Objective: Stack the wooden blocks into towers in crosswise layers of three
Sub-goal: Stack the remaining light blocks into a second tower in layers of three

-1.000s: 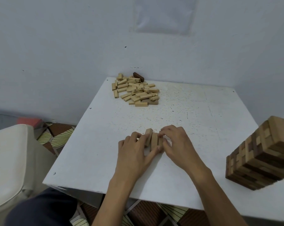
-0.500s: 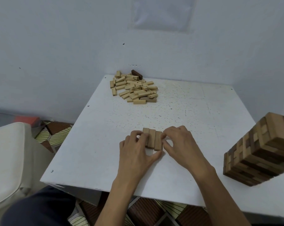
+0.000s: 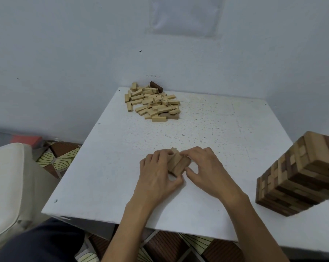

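Three light wooden blocks (image 3: 178, 163) lie side by side as one row near the middle of the white table (image 3: 226, 125). My left hand (image 3: 158, 174) grips the row from the left, fingers curled over its far end and thumb at its near end. My right hand (image 3: 203, 167) pinches the row from the right, fingertips on its far corner and thumb near its front. The row looks turned slightly and perhaps lifted at the front; I cannot tell if it rests flat. A pile of loose pale blocks (image 3: 152, 104) sits at the table's far left corner.
A finished tower of mixed light and dark blocks (image 3: 299, 174) stands at the right edge of the table. One dark block (image 3: 156, 86) lies behind the pile by the wall. A cream seat cushion (image 3: 10, 186) is on the left, over patterned floor tiles.
The three blocks went from loosely angled to a tight row, then the row turned slightly clockwise between both hands. My fingers closed further round its ends.
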A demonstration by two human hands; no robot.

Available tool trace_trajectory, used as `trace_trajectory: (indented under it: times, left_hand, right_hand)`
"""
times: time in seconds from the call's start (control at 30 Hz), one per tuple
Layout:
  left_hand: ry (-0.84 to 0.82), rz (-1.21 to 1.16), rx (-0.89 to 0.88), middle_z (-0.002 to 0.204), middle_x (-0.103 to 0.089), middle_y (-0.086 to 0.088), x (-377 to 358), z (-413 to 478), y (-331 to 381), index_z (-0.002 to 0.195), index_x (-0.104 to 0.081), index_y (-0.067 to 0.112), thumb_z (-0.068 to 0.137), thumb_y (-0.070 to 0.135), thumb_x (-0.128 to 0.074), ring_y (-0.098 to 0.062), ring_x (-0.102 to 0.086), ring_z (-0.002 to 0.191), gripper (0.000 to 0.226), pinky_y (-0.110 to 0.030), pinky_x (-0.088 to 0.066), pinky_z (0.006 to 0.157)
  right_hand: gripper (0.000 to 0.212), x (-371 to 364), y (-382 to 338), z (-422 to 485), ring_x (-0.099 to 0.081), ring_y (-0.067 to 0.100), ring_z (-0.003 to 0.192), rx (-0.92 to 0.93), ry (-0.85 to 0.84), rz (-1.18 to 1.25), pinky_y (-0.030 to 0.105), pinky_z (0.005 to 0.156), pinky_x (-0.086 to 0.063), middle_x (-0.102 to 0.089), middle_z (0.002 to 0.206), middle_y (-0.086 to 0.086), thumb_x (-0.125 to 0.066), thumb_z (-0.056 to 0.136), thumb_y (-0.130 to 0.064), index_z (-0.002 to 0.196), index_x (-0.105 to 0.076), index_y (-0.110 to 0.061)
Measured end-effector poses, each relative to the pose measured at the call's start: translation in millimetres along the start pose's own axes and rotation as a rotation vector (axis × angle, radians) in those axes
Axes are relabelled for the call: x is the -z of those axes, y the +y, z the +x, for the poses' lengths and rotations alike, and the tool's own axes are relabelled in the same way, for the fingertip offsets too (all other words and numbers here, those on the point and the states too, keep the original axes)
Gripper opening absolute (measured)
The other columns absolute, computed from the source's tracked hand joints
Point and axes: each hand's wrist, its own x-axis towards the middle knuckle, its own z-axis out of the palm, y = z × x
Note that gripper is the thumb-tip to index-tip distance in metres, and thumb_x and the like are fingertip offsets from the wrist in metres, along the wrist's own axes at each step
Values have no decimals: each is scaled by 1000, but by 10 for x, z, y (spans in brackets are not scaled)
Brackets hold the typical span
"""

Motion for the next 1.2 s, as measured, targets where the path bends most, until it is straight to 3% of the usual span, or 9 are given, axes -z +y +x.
trace_trajectory:
  times: [0.13, 0.23, 0.43, 0.53, 0.7, 0.83, 0.93, 1.07, 1.2]
  left_hand:
    - [-261, -189, -148, 121, -57, 12, 203, 91, -143, 131, -42, 25, 74, 41, -63, -10, -52, 107, 63, -34, -38, 101]
    - [-377, -230, -211, 125, -57, 9, 309, 142, -198, 134, -42, 25, 74, 36, -62, -12, -54, 110, 64, -32, -41, 100]
    - [-302, -85, -185, 133, -51, 12, 376, 117, -296, 139, -45, 26, 71, 54, -45, -5, -40, 126, 73, -20, -15, 111]
    - [-278, -10, -163, 142, -46, 11, 343, 60, -309, 146, -41, 26, 73, 60, -39, -10, -36, 137, 80, -22, -5, 117]
    - [-352, 246, -79, 166, 0, 3, 338, -56, -261, 158, -5, 17, 73, 72, -10, -14, 9, 152, 102, -26, 19, 116]
    - [-413, 307, -58, 163, 21, -4, 287, -131, -201, 157, 10, 13, 76, 68, 7, -20, 29, 147, 98, -33, 21, 117]
    - [-370, 326, -83, 165, 5, -11, 211, -177, -183, 158, -5, 6, 87, 67, 18, -28, 13, 151, 96, -38, 12, 118]
    - [-346, 434, -100, 151, -42, -20, 153, -210, -198, 144, -45, -3, 104, 53, -4, -39, -38, 140, 80, -50, -24, 115]
    - [-333, 429, -99, 150, -44, -20, 152, -211, -201, 143, -46, -3, 105, 48, -4, -39, -41, 138, 76, -46, -19, 117]
  right_hand:
    - [70, 47, 34, -86, -23, 12, 139, 18, -120, 7, 33, 114, -30, -26, 158, -20, -61, 91, -36, 152, -27, -42]
    - [75, 44, 26, -110, -8, 8, 147, 20, -178, 34, 32, 118, -23, -15, 160, -27, -61, 90, -41, 153, -21, -44]
    - [63, -38, 24, -164, -12, 9, 146, 16, -134, 5, 37, 119, -25, -27, 157, -22, -60, 93, -42, 150, -34, -36]
    - [70, -66, 14, -197, -7, 10, 149, 15, -104, -3, 39, 121, -21, -18, 161, -20, -57, 93, -48, 153, -25, -36]
    - [102, -114, -31, -284, 30, 19, 147, -163, -127, -262, 37, 122, 11, 22, 163, -7, -28, 82, -82, 155, 16, -25]
    - [106, -162, -84, -352, 45, 21, 138, -188, -165, -341, 37, 116, 23, 37, 157, 0, -7, 79, -87, 152, 26, -18]
    - [102, -234, -102, -372, 45, 24, 138, -153, -161, -383, 40, 118, 20, 37, 157, 2, 9, 78, -84, 152, 25, -16]
    - [97, -303, -136, -369, 41, 26, 141, -140, -166, -379, 40, 117, 20, 32, 159, 2, 21, 77, -80, 150, 25, -15]
    - [97, -300, -148, -348, 40, 27, 141, -149, -189, -377, 39, 115, 23, 35, 157, 2, 21, 75, -75, 149, 27, -13]
